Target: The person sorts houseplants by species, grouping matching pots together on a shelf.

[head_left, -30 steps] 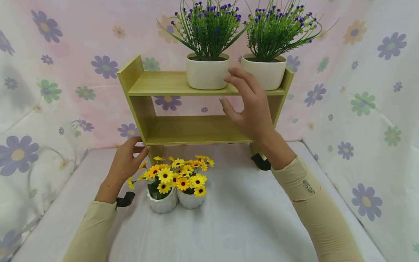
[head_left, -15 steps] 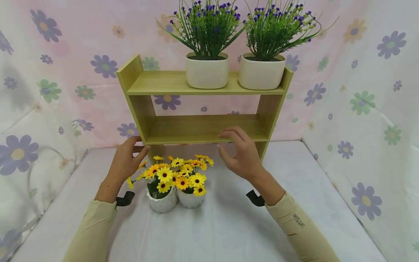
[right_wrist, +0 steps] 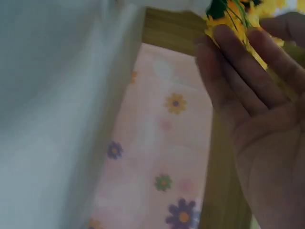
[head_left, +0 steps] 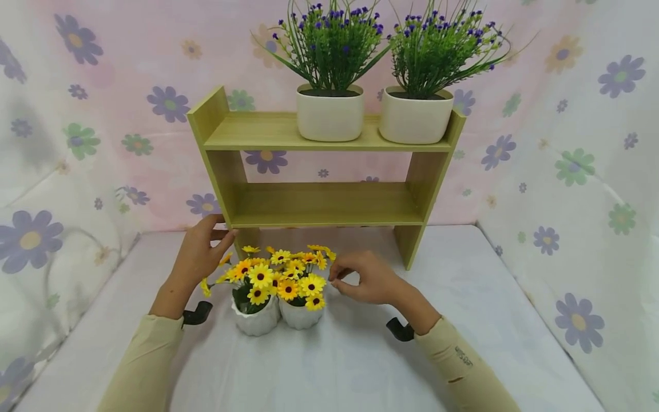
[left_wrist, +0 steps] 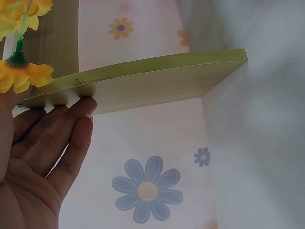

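Yellow-flowered pot [head_left: 301, 292] — upright on the white surface [head_left: 370, 366], in front of the wooden shelf [head_left: 329, 206], close beside a matching pot [head_left: 255, 319] to its left. Right hand [head_left: 370, 278] is at its blooms, fingers loosely bent, nothing grasped; petal contact uncertain. Left hand [head_left: 198, 252] pinches the shelf's side panel [left_wrist: 152, 83]. Two purple-flowered planters [head_left: 329, 117] stand on the top board [head_left: 257, 131].

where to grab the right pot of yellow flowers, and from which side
Probably round the body of the right white pot, below its rim, with the right hand coming from the pot's right. That side is open, while the other white pot stands close on its left; the yellow flowers spread over the rim, so staying low should spare them.
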Tool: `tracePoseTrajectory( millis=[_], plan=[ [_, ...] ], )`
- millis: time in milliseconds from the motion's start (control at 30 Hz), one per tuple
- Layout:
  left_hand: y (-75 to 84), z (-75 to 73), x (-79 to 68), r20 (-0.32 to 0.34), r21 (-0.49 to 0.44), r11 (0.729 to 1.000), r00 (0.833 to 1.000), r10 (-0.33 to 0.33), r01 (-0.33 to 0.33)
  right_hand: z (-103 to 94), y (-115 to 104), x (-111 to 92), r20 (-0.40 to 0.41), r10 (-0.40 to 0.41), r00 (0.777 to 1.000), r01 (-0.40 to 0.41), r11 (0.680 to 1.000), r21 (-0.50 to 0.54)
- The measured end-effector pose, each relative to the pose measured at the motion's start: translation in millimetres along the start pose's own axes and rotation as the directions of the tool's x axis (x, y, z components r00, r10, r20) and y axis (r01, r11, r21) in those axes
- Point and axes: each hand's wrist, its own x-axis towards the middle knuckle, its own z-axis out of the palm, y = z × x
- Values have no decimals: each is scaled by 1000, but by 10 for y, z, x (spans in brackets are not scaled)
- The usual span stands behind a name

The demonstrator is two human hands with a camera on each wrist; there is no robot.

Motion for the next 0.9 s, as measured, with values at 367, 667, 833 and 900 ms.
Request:
tracePoseTrajectory(
  millis=[367,667,833,900],
  plan=[
    [-49,4,-33,-13,7,1000,1000,-11,11,297,13,57,150,37,988,-16,990,-138],
    [-43,28,-27,30,12,999,999,-31,31,430,9,65,136,66,989,-42,984,-173],
    [-48,37,-16,34,15,999,999,-35,35,461,-16,73,120,86,989,-61,978,-200],
    [-46,40,-9,32,15,999,999,-32,31,472,-22,76,111,84,990,-59,976,-208]
  ],
)
